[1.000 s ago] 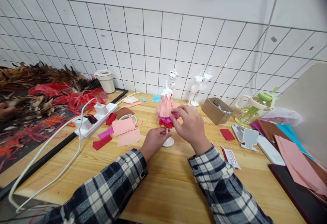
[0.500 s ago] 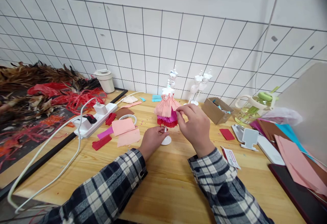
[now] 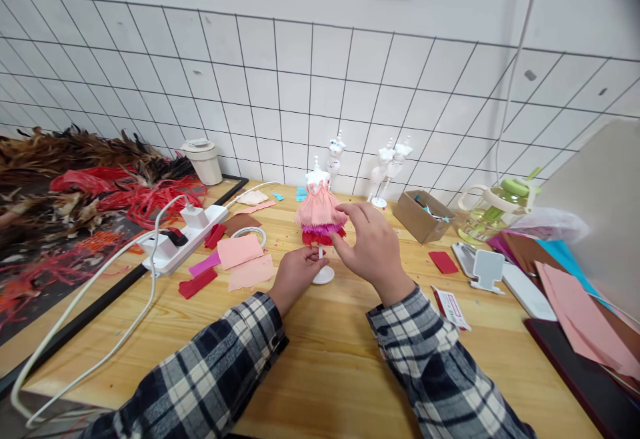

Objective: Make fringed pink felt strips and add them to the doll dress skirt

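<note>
In the middle of the table stands a small white doll mannequin [image 3: 317, 177] on a round base [image 3: 324, 275]. It wears a layered paper dress [image 3: 320, 211], pale pink on top, with magenta and red fringed tiers below. My left hand [image 3: 299, 272] pinches the stand's thin pole just under the skirt. At the skirt's right side is my right hand [image 3: 371, 242], thumb and fingers apart, with nothing between them. Its fingertips are close to the pink and magenta layers; I cannot tell whether they touch.
Crepe paper pieces [image 3: 240, 252] and a tape roll [image 3: 250, 233] lie left, near a power strip [image 3: 187, 242]. Behind stand more mannequins [image 3: 385, 167]. To the right are a cardboard box [image 3: 423, 217], a jug [image 3: 493, 212], a phone stand [image 3: 488, 269] and paper sheets [image 3: 580, 312].
My right hand has let go of the magenta layer and its fingers have spread. The mannequin has tilted or shifted slightly left, while my left hand stays at the pole.
</note>
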A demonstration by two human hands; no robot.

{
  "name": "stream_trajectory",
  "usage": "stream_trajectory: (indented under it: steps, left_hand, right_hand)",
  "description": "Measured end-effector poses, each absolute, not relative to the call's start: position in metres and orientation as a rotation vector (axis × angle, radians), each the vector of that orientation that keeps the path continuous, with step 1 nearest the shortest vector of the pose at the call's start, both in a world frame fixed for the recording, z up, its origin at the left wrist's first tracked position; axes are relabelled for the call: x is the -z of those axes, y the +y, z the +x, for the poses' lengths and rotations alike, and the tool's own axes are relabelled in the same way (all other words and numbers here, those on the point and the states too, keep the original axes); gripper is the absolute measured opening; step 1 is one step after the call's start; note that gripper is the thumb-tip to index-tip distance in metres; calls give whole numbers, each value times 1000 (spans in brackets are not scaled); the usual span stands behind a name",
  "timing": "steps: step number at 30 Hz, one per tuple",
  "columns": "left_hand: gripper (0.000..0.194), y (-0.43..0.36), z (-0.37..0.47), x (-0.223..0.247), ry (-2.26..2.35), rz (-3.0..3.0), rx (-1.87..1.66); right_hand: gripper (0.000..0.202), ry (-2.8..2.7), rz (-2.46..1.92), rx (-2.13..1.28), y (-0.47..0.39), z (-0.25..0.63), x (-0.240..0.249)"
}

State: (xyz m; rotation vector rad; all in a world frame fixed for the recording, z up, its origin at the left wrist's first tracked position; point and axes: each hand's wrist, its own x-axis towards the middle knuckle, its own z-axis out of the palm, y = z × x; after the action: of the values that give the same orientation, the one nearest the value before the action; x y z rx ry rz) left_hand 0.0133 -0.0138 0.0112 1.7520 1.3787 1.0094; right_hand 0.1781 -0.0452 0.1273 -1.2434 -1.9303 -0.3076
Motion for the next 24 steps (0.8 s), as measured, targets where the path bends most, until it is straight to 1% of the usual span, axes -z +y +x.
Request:
stream_trajectory:
  steps: [1,3,5,12,20,24]
  left_hand:
    - [27,-15,14,-11,1353,1747,-1016]
    - [28,-17,16,-12,1304,1728,-1026]
    - [28,-18,17,-13,1279,1704,-1032]
    - [25,-15,15,-12,1417,1737,-944]
    - [24,-19,15,-19,1502,1806,-937]
    - [23,-20,15,-22,1511,1828,-954]
  right_hand:
    - [29,-1938,-1281,315,-45,177,-126]
    - [20,-1925,-1337,330,-43,176,-124]
    - [15,-1879,-1348,345,-42,178,-123]
    - [15,-1692,-1272,350,-43,190,-133]
    - [22,-1787,-1268,572,-54,174,-125]
    - [18,-1853,-1235,479,-54,167,-122]
